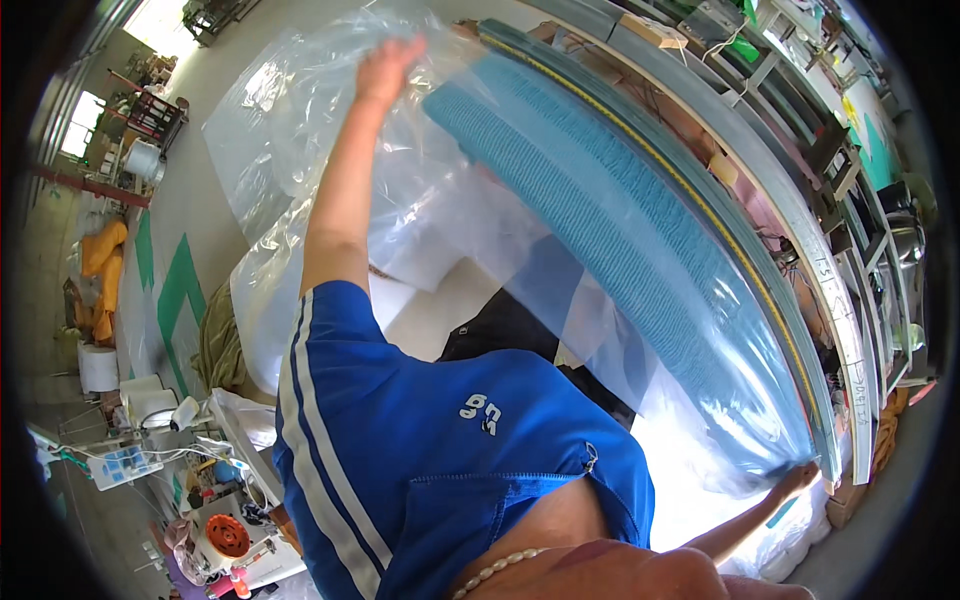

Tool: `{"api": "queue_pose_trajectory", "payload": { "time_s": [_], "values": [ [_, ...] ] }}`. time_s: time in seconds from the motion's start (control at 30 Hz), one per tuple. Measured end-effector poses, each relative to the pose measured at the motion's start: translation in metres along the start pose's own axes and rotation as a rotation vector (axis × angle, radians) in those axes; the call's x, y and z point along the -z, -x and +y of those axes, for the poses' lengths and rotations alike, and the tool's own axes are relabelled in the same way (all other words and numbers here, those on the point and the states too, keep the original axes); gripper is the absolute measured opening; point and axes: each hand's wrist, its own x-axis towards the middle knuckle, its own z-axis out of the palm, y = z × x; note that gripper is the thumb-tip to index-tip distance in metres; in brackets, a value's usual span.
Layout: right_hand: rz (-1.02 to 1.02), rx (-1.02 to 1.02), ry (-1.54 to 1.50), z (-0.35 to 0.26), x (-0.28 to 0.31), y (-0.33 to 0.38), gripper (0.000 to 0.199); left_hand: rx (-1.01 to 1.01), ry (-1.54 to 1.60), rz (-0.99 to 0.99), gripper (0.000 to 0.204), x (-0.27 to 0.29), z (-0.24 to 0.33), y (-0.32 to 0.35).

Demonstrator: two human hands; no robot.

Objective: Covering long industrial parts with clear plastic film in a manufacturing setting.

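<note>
A wide clear plastic sheet (300, 150) billows at the left and stretches over a long, teal, ribbed piece of fabric (610, 210) on the worktable. My left arm reaches far out, and my left hand (388, 72) is over the sheet by the fabric's far end. Motion smears its fingers, so their grip is unclear. At the near right end of the fabric, my right hand (797, 480) appears closed on the plastic sheet, close to the table edge. Its fingertips are partly hidden.
A yellow measuring strip (660, 160) runs along the table's far side. Beyond it stands a long metal frame (790, 220) with shelves. A sewing machine with an orange-red wheel (228, 536) stands at the lower left. Green fabric (222, 340) hangs nearby; white rolls (98, 367) stand farther left.
</note>
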Motion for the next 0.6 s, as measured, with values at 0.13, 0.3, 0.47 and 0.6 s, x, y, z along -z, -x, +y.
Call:
{"api": "queue_pose_trajectory", "payload": {
  "time_s": [0.13, 0.3, 0.47, 0.6],
  "values": [
    [-0.172, -0.053, 0.387, -0.03, 0.029, 0.035, 0.039, 0.111, 0.003, -0.329, 0.052, -0.061, -0.023, 0.028],
    [-0.028, -0.155, 0.378, 0.041, 0.045, 0.04, 0.041, 0.225, 0.54, -0.536, 0.037, -0.061, 0.075, 0.011],
    [0.03, -0.21, -0.006, 0.021, 0.034, 0.031, 0.039, 0.056, 0.136, -0.327, 0.05, -0.087, 0.076, 0.008],
    [0.096, 0.103, 0.338, 0.134, 0.026, 0.042, 0.03, 0.204, 0.043, -0.6, 0.051, -0.114, 0.103, -0.043]
  ]
}}
